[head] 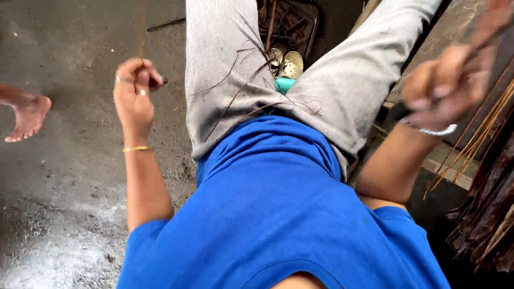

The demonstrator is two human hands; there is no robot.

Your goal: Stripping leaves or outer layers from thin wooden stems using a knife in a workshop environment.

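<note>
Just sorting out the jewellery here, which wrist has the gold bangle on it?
The left hand, pinching a thin stick, has the gold bangle below its wrist. The blurred right hand wears a whitish band instead.

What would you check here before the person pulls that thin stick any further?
1. Left hand pinching the thin stick: ok.
2. Right hand grip on its dark strip: cannot tell, blurred.
3. Lap free of loose fibres: not ok, several lie across it.
4. Bare foot of another person apart from the left hand: ok.
5. Pile of dry leaves within reach of the right hand: ok.
</note>
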